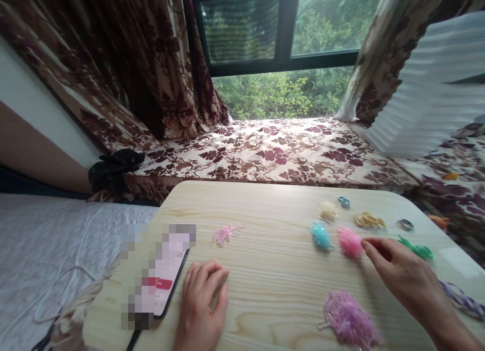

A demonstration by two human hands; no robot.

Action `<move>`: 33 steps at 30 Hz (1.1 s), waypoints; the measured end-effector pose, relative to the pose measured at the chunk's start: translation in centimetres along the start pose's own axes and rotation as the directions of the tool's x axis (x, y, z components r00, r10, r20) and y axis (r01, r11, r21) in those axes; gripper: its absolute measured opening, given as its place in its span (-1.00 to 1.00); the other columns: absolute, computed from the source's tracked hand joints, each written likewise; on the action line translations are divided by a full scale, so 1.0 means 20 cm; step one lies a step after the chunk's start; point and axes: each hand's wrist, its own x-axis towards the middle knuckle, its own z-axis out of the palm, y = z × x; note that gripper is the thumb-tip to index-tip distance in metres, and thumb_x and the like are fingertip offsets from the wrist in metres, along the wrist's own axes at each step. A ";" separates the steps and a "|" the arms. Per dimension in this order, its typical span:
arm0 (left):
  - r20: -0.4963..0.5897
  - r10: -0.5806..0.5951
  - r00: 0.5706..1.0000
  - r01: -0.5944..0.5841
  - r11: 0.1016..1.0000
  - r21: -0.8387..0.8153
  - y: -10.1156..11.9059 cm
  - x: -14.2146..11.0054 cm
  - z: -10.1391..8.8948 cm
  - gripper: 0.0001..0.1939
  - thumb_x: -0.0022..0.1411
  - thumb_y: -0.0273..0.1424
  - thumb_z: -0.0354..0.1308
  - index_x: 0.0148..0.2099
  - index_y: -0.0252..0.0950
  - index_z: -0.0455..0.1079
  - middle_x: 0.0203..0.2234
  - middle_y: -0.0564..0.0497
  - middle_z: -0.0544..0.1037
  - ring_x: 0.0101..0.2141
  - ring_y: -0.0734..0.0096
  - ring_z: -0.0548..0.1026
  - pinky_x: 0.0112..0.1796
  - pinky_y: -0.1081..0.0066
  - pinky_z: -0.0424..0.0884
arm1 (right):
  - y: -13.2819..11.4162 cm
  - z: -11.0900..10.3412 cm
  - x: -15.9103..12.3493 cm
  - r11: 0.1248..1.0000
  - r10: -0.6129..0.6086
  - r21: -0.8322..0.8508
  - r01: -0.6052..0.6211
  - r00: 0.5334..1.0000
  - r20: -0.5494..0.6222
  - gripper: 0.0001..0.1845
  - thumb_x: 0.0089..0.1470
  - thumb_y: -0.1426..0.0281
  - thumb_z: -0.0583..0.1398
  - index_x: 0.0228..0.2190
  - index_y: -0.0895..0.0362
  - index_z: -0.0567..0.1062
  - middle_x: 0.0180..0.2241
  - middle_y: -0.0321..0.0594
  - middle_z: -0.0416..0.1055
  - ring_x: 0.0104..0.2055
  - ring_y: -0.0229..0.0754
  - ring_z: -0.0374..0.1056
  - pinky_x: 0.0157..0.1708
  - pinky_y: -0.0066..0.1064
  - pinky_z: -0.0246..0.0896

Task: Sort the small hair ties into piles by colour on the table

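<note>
My right hand (394,267) reaches in from the lower right, thumb and fingertips pinched at the right edge of a pink pile of small elastic bands (350,241). Just left of that lies a turquoise pile of bands (321,236). My left hand (204,300) rests on the table beside the phone, holding nothing, its fingers loosely bent and thumb apart. Beyond it sits a small bunch of light pink bands (224,235). A larger lilac pile of bands (350,320) lies nearer to me, between the hands. Green bands (417,249) are partly behind my right hand.
On the pale wooden table (265,275) are also cream bands (327,211), yellow bands (369,219), blue rings (344,202), a dark ring (405,224) and a purple-white braided cord (462,298). A phone (166,285), partly blurred out, has a cable. Behind is a flower-patterned window ledge (265,149).
</note>
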 end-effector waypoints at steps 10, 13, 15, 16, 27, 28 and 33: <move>0.027 -0.029 0.999 0.030 0.998 -0.061 0.02 0.00 -0.01 -0.76 0.32 -0.53 0.02 -0.05 -0.16 0.41 -0.15 -0.02 0.51 -0.07 0.21 0.47 0.07 0.02 0.33 | 0.06 -0.08 -0.10 0.991 -0.121 0.054 0.120 0.993 0.016 -0.54 -0.09 -0.03 0.10 -0.36 0.02 0.58 -0.26 -0.09 0.60 -0.28 0.07 0.53 -0.30 -0.13 0.44; 0.043 -0.042 0.998 0.046 0.996 -0.081 0.02 0.00 -0.01 -0.77 0.33 -0.53 0.02 -0.05 -0.16 0.40 -0.15 -0.02 0.50 -0.06 0.21 0.46 0.05 0.03 0.34 | 0.15 -0.09 -0.22 0.982 -0.157 0.123 0.144 0.982 0.107 -0.57 -0.06 -0.01 0.14 -0.36 0.03 0.60 -0.31 -0.10 0.62 -0.29 0.07 0.57 -0.34 -0.20 0.50; 0.049 -0.046 0.998 0.051 0.995 -0.087 0.03 0.01 -0.02 -0.77 0.33 -0.52 0.02 -0.05 -0.16 0.40 -0.15 -0.02 0.50 -0.06 0.20 0.45 0.05 0.02 0.34 | 0.20 -0.07 -0.31 0.983 -0.148 0.136 0.122 0.968 0.203 -0.58 -0.03 0.00 0.16 -0.33 0.03 0.60 -0.32 -0.11 0.63 -0.35 0.04 0.58 -0.40 -0.25 0.52; 0.051 -0.047 0.998 0.051 0.995 -0.087 0.03 0.01 -0.02 -0.77 0.32 -0.52 0.03 -0.06 -0.16 0.40 -0.15 -0.02 0.50 -0.07 0.19 0.45 0.06 0.00 0.33 | 0.22 -0.06 -0.35 0.984 -0.146 0.134 0.117 0.962 0.230 -0.58 0.00 0.01 0.17 -0.30 0.04 0.61 -0.30 -0.11 0.64 -0.34 0.02 0.58 -0.41 -0.28 0.52; 0.051 -0.043 0.998 0.046 0.996 -0.078 0.03 0.02 -0.02 -0.77 0.32 -0.51 0.03 -0.06 -0.15 0.40 -0.15 -0.01 0.49 -0.07 0.17 0.44 0.06 -0.03 0.31 | 0.04 -0.02 -0.45 0.940 -0.330 0.165 0.299 0.920 0.213 -0.68 0.16 0.22 0.09 -0.27 0.06 0.61 -0.24 -0.11 0.60 -0.27 -0.10 0.57 -0.28 -0.42 0.48; 0.050 -0.045 0.998 0.048 0.996 -0.077 0.03 0.02 -0.02 -0.77 0.32 -0.51 0.03 -0.06 -0.15 0.40 -0.15 -0.01 0.49 -0.07 0.17 0.44 0.07 -0.02 0.31 | 0.02 -0.01 -0.43 0.939 -0.333 0.152 0.308 0.925 0.184 -0.67 0.14 0.23 0.08 -0.30 0.07 0.62 -0.26 -0.10 0.60 -0.29 -0.09 0.57 -0.29 -0.39 0.49; 0.060 -0.063 0.996 0.068 0.994 -0.084 0.04 0.02 -0.02 -0.77 0.30 -0.51 0.03 -0.07 -0.14 0.41 -0.16 0.00 0.50 -0.07 0.17 0.44 0.05 0.00 0.32 | -0.02 0.02 -0.40 0.926 -0.376 0.133 0.355 0.902 0.212 -0.66 0.08 0.31 0.05 -0.33 0.07 0.62 -0.30 -0.10 0.60 -0.30 -0.09 0.57 -0.31 -0.37 0.49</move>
